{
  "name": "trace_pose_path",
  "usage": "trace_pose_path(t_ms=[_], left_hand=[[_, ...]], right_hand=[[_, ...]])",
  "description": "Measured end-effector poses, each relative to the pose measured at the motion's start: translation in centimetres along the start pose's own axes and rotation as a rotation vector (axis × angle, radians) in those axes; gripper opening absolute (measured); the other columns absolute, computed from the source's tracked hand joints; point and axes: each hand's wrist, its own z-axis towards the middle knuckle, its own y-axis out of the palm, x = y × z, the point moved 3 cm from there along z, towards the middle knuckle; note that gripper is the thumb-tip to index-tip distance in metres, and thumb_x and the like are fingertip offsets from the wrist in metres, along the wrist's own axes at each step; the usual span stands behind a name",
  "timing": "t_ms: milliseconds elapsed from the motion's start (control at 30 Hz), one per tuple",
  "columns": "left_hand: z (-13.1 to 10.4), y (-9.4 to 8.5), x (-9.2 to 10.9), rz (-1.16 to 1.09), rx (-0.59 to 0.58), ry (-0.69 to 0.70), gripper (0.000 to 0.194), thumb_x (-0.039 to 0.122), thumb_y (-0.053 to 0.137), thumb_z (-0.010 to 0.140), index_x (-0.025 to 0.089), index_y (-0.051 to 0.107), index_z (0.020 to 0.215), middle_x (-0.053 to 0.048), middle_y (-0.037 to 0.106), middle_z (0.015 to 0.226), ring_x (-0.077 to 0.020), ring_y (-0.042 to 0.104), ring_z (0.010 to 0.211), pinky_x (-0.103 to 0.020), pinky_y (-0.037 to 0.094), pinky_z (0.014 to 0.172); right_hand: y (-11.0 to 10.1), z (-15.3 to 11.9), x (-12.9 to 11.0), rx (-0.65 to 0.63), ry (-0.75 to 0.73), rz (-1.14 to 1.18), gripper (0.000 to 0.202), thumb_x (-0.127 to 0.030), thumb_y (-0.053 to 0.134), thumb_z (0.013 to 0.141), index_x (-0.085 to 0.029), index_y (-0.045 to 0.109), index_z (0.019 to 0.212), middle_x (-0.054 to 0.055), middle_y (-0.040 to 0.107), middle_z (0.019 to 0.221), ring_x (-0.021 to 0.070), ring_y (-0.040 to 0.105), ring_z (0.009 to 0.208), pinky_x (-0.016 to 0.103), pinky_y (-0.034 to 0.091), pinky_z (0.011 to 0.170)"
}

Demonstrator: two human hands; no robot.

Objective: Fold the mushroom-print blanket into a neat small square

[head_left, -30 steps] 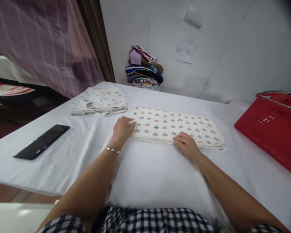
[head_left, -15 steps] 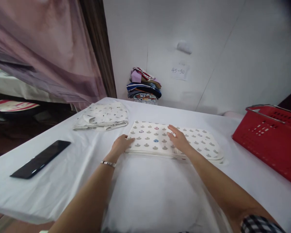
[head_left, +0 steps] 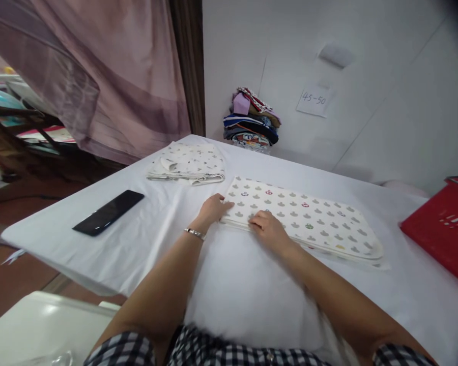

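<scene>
A long folded white cloth [head_left: 290, 211] with grey mushroom-like prints and a few coloured ones lies flat on the table, layered along its near edge. My left hand [head_left: 212, 209] grips its left end, thumb on top and the other fingers at the side edge. At the near edge, close to that end, my right hand [head_left: 267, 230] has its fingers curled and pinched on the fabric. Farther back on the left rests a second folded printed cloth [head_left: 193, 161], touched by neither hand.
White sheeting covers the table [head_left: 168, 223]. A black phone-like slab [head_left: 109, 212] lies left, a red plastic basket [head_left: 440, 223] stands right. Behind are a stack of folded clothes [head_left: 252, 122], a wall paper [head_left: 313, 100] marked 45-50 and a pink curtain [head_left: 137, 76]. A pale stool-like surface [head_left: 41, 325] sits lower left.
My right hand has come from lying spread on top of the cloth to its near edge, fingers now curled. My left hand stays at the left end. The view has shifted left and down.
</scene>
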Motion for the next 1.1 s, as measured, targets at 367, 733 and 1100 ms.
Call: trace_pose_path(t_ms=[367,733,1100], left_hand=[[-0.4,-0.5,0.0,-0.037,-0.036,0.054,0.06,0.042,0.066,0.068,0.019,0.05,0.121,-0.01,0.067,0.11,-0.0224,0.064,0.096,-0.026,0.045,0.073],[-0.4,-0.5,-0.1,-0.142,-0.066,0.039,0.06,0.038,0.069,0.068,0.016,0.053,0.122,-0.011,0.063,0.118,-0.0217,0.063,0.099,-0.024,0.046,0.076],[-1.0,-1.3,0.2,-0.326,-0.133,0.034,0.061,0.022,0.075,0.062,0.014,0.056,0.119,-0.008,0.069,0.105,-0.0175,0.065,0.08,-0.024,0.049,0.065]], right_hand=[[0.4,0.0,-1.2,-0.016,-0.039,-0.046,0.021,-0.015,0.042,0.09,-0.021,0.057,0.076,0.003,0.058,0.081,0.0175,0.053,0.08,0.029,0.041,0.072],[0.5,0.6,-1.8,-0.134,0.034,-0.062,0.013,-0.027,0.05,0.089,-0.021,0.06,0.096,0.002,0.058,0.087,0.0162,0.053,0.083,0.027,0.039,0.072],[1.9,2.3,-3.1,-0.183,-0.074,-0.224,0.025,-0.021,0.041,0.095,-0.02,0.065,0.1,0.006,0.06,0.095,0.017,0.054,0.091,0.027,0.041,0.077]])
